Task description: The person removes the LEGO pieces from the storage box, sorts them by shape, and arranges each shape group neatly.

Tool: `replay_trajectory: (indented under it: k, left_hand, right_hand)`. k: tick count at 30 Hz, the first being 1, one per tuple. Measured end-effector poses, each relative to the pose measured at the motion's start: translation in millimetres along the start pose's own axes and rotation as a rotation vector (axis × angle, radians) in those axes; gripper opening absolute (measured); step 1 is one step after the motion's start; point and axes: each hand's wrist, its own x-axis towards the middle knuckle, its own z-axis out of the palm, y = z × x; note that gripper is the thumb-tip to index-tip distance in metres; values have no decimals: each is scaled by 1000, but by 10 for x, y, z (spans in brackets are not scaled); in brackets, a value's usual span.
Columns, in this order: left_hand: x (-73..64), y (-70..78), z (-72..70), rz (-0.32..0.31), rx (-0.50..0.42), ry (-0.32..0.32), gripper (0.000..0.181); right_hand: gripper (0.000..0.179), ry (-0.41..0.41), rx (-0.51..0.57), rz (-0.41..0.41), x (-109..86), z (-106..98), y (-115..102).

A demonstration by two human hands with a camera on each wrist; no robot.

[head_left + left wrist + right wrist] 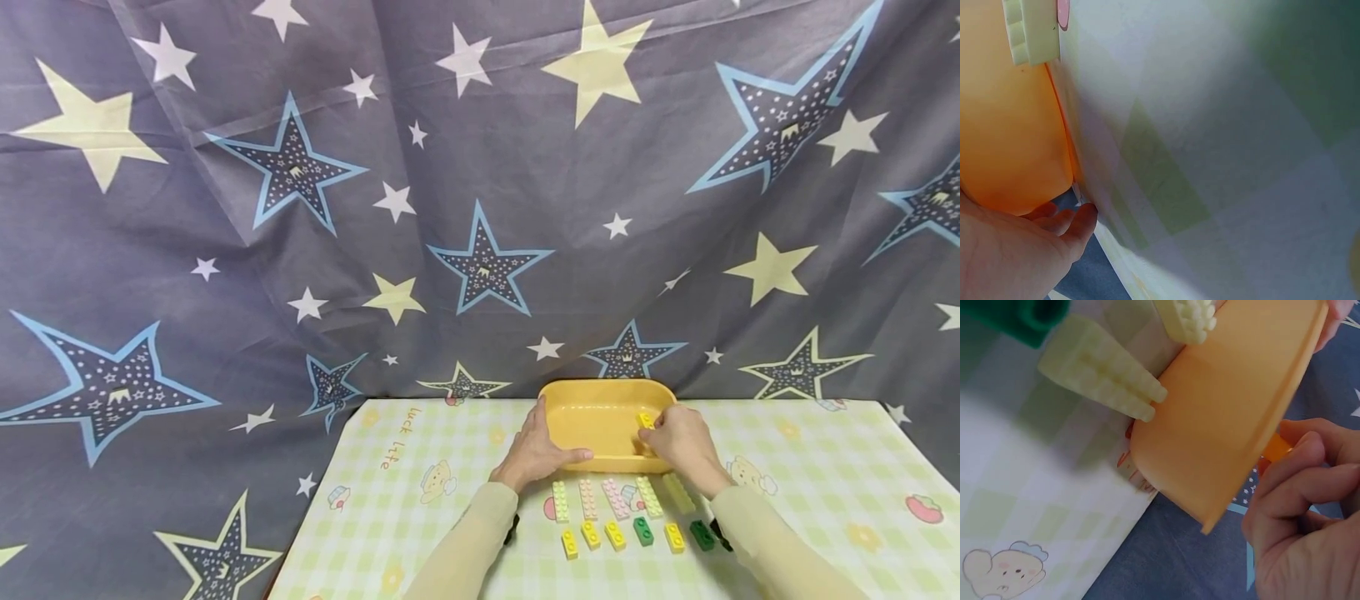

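Observation:
A yellow-orange plastic tray (607,464) stands at the far edge of the table. My left hand (534,450) holds its left side, thumb along the front rim; in the left wrist view the fingers (1079,228) reach round the tray's end. Over the tray's right part, my right hand (686,437) pinches a small yellow building block (646,421) between thumb and fingers. That block (1277,449) is partly hidden by the tray wall and fingers in the right wrist view. Whether anything lies on the tray's floor under the right hand I cannot tell.
In front of the tray lies a row of long pale green blocks (560,502) and pink blocks (587,500). Nearer is a row of short yellow blocks (570,545) and green blocks (643,531). A star-patterned curtain (480,333) hangs behind the checked tablecloth (810,533).

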Motion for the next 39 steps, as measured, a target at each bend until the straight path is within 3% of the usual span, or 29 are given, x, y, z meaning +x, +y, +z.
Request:
replay_trajectory:
  k: [4,19,27,35,39]
  left_hand:
    - [9,-13,5,11,4,-1,140]
    - [4,-23,9,8,-12,-1,141]
    - [11,-12,7,7,1,0,141]
    - [5,-10,4,14,2,2,141]
    - [-6,-4,-5,25,-12,7,140]
  right_hand:
    - [51,13,-2,-17,-107,-76,32]
    - [38,13,-51,-7,-525,-328,287]
    - [33,-17,-72,48,-763,-351,524]
    - [36,-106,-74,170,-1002,-250,814]
    - [34,-115,-97,183,-1064,-212,899]
